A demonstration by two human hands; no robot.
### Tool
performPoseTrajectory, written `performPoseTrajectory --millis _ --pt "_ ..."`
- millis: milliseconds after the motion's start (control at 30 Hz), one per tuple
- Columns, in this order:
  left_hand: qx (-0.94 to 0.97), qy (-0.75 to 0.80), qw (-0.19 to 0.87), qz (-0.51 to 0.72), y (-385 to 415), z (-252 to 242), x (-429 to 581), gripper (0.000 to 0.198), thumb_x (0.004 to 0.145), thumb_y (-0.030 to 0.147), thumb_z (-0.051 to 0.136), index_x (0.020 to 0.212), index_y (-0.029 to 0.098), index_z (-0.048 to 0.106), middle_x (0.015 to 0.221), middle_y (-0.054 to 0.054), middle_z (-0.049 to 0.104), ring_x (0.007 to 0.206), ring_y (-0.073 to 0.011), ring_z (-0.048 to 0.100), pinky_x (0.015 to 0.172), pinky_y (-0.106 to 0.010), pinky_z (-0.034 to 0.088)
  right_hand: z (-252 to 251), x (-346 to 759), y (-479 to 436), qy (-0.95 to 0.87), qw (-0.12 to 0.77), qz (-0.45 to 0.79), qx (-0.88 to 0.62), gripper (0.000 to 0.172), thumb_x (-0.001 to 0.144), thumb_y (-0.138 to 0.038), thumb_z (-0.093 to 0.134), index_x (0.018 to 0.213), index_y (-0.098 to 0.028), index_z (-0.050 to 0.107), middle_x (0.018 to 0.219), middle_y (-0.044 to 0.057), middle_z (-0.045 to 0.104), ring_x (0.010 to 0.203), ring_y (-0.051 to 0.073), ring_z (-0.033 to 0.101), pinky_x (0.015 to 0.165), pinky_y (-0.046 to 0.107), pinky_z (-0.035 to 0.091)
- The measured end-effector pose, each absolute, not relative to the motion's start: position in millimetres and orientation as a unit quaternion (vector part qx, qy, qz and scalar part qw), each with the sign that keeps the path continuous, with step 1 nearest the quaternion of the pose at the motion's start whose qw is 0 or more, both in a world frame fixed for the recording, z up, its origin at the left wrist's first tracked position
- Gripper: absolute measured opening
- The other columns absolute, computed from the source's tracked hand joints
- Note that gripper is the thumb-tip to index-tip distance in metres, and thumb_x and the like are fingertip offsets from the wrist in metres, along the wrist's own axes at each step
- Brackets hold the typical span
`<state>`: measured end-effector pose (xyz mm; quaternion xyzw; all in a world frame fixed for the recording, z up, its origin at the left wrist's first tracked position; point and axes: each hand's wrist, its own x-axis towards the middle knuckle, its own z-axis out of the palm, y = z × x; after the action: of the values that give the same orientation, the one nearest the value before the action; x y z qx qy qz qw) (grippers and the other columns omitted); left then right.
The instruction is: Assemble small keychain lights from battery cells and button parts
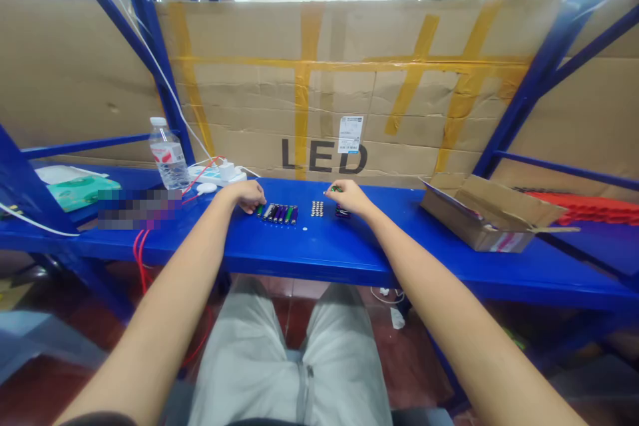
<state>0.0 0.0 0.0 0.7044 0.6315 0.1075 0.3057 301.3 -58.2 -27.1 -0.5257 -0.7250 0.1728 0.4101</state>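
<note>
On the blue table, a row of small shiny tubes [282, 214] in purple, green, black and silver lies side by side. My left hand [251, 197] is at the row's left end, its fingers curled down and closed on a green tube [259, 210]. To the right of the row, small round silver pieces [317, 208] stand in a tight block. My right hand [347, 196] pinches another small green tube [336, 190], partly covered by the fingers. Beneath that hand lie several dark purple tubes [342, 212], partly hidden.
An open cardboard box [464, 213] stands at the right, with red plastic parts [599, 208] beyond it. At the left are a water bottle [170, 156], a power strip [219, 173] with cables and a green pack [82, 192]. A large cardboard panel [249, 113] closes off the back.
</note>
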Motion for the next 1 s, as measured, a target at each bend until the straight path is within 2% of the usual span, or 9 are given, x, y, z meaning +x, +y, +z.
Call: performPoseTrajectory --millis 300,800,900,1000 --pt "0.714 0.611 0.33 0.089 -8.9 2.5 5.7 0.01 0.063 0.013 0.067 0.072 0.015 0.065 0.064 -0.002 0.064 0.058 -0.0145 0.065 0.063 -0.026 0.059 -26.4 300.8 -60.2 -0.73 0.387 0.178 -0.534 0.023 0.073 -0.037 0.062 0.073 -0.015 0.065 0.061 -0.001 0.055 0.064 0.015 0.049 0.064 0.028 0.038" --pt "0.703 0.611 0.345 0.119 -0.2 -3.8 3.9 0.011 0.066 0.006 0.063 0.072 0.015 0.063 0.056 0.0 0.06 0.057 -0.0154 0.063 0.066 -0.029 0.057 -27.3 300.9 -58.6 -0.739 0.372 0.173 -0.534 0.021 0.075 -0.035 0.062 0.075 -0.014 0.065 0.064 -0.001 0.056 0.064 0.013 0.05 0.062 0.026 0.037" --pt "0.714 0.616 0.302 0.141 1.5 -2.5 4.9 0.008 0.068 0.008 0.063 0.073 0.015 0.065 0.059 -0.002 0.063 0.059 -0.0168 0.064 0.066 -0.029 0.055 -27.0 300.1 -59.5 -0.737 0.375 0.176 -0.534 0.02 0.075 -0.034 0.063 0.074 -0.014 0.065 0.064 -0.001 0.056 0.063 0.013 0.049 0.06 0.026 0.036" --pt "0.762 0.572 0.173 0.247 -0.1 -2.1 14.2 0.007 0.072 0.014 0.063 0.075 0.015 0.069 0.071 -0.004 0.07 0.07 -0.0179 0.066 0.072 -0.029 0.053 -25.3 297.9 -62.8 -0.735 0.382 0.199 -0.524 0.021 0.076 -0.035 0.064 0.074 -0.014 0.066 0.057 -0.003 0.051 0.057 0.011 0.045 0.057 0.025 0.035"
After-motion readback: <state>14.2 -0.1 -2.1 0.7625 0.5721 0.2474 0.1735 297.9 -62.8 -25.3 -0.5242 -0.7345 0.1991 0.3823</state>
